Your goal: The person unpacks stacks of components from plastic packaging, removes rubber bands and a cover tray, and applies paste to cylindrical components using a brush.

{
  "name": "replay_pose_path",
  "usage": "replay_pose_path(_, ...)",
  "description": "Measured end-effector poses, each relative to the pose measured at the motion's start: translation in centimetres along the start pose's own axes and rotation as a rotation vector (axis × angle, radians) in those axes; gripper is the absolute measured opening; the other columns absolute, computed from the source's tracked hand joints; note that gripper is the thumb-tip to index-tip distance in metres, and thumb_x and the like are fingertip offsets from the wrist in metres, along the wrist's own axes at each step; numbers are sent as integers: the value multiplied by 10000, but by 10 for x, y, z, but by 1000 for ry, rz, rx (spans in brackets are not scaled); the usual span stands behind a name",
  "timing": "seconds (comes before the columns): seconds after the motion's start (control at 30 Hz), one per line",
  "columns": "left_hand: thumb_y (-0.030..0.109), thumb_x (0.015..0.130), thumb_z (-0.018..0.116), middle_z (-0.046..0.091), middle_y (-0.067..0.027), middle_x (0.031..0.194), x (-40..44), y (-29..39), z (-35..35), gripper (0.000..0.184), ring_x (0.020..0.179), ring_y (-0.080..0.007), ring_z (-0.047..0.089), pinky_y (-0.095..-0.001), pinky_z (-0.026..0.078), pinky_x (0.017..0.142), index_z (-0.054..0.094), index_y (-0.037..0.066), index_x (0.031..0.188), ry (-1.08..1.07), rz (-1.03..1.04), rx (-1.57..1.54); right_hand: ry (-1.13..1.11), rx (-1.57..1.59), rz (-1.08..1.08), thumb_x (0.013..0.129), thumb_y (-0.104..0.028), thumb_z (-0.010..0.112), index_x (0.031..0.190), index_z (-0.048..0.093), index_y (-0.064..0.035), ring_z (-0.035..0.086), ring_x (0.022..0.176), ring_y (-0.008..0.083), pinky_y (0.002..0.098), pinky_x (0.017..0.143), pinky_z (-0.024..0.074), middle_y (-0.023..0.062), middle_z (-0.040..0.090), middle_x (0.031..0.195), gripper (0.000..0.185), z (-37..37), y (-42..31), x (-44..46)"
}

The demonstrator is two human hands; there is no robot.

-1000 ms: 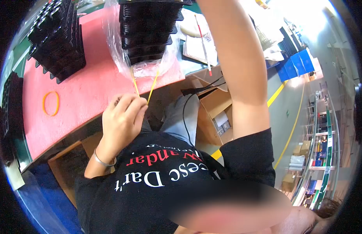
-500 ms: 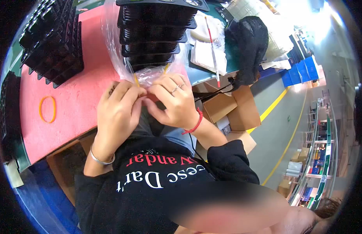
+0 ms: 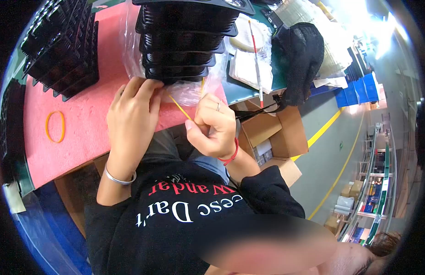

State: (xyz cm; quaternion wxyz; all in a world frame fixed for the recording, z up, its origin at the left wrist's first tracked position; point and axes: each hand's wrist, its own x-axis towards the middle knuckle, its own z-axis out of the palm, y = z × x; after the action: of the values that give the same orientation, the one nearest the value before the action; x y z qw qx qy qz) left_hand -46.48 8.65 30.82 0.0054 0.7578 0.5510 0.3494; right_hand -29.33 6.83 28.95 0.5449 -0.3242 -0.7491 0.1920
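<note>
Beside the stacked trays (image 3: pixel 182 43), the yellow band (image 3: pixel 179 107) slanted lengthwise down to the right hand (image 3: pixel 214 124) pinching it; the left hand (image 3: pixel 131 117) (I couldn't tell its grip) was by the plastic bag (image 3: pixel 187 93).

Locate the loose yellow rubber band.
In the head view, the band lies on the left part of the pink foam-like mat, left of the left hand.

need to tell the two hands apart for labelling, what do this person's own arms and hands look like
Both hands are ungloved, and the arms come out of short black sleeves. The left hand has a smooth silver-coloured bangle at its wrist. The right hand has a ring on one finger and a red bracelet at the wrist.
</note>
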Motion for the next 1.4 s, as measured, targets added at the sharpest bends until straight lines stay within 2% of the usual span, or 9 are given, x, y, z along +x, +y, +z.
replay_pose_path(0.43, 112, 770, 626, 589, -51, 860, -2, 2, 5, 181, 796, -231, 594, -339, 507, 665, 687, 119, 941, 16, 32, 43, 30, 442, -64, 535, -25, 518, 490, 283, -59, 351, 498, 189, 303, 485, 317, 34, 340, 500, 241, -10, 8, -18)
replay_pose_path(0.67, 104, 760, 640, 583, -47, 855, -1, 1, 6, 164, 780, -226, 592, -331, 506, 641, 700, 124, 912, 23, 36, 31, -22, 324, -193, 483, -7, 539, 474, 309, -79, 365, 434, 191, 289, 425, 312, 26, 353, 479, 241, -3, -3, -20)
replay_pose_path(0.83, 100, 761, 640, 583, -47, 855, -1, 1, 5, 159, 776, -231, 590, -334, 503, 643, 697, 120, 908, 32, 45, 28, -44, 384, -557, 715, -102, 567, 490, 246, -156, 295, 374, 106, 265, 364, 188, -37, 298, 487, 396, 10, -42, -32)
replay_pose_path(0.9, 87, 758, 639, 588, -49, 859, -3, 1, 6, 168, 777, -238, 587, -336, 499, 649, 697, 121, 912, 49, 63, 46, 3, 247, -517, 663, -72, 600, 505, 313, -128, 340, 378, 157, 300, 368, 243, -6, 333, 505, 333, 8, -35, -31)
replay_pose_path(0.97, 87, 757, 644, 598, -48, 871, -6, -1, 7, 169, 768, -238, 589, -335, 498, 650, 698, 121, 914, 63, 85, 40, -73, 289, -146, 680, -70, 612, 596, 468, -41, 478, 497, 209, 321, 494, 416, 47, 486, 564, 169, -9, -34, -28)
replay_pose_path(1.07, 89, 760, 655, 616, -43, 896, -10, 1, 6, 160, 754, -234, 597, -330, 497, 655, 700, 120, 911, 94, 57, -24, 30, 324, 33, 852, -143, 541, 693, 529, -5, 524, 561, 207, 329, 572, 429, 72, 560, 603, 211, -17, -28, -36)
replay_pose_path(1.1, 91, 763, 661, 625, -38, 910, -13, 3, 6, 152, 749, -229, 603, -325, 497, 658, 700, 117, 907, 103, 13, -81, 67, 328, 77, 795, -58, 554, 684, 579, -12, 508, 596, 229, 325, 571, 401, 89, 549, 652, 123, -17, -25, -40)
replay_pose_path(1.27, 49, 721, 700, 640, -69, 938, -20, 10, -5, 187, 741, -213, 605, -307, 486, 653, 692, 88, 903, 183, 164, -174, 168, 367, 206, 867, -98, 527, 766, 604, 8, 542, 665, 212, 304, 640, 422, 82, 596, 708, 166, -15, -26, -46)
replay_pose_path(1.4, 96, 667, 725, 640, -77, 977, -19, 24, -21, 282, 824, -239, 596, -323, 480, 715, 685, 76, 945, -14, 314, -393, 97, 411, 212, 887, -128, 517, 779, 608, 0, 541, 670, 211, 309, 643, 422, 88, 603, 731, 190, -13, -24, -44)
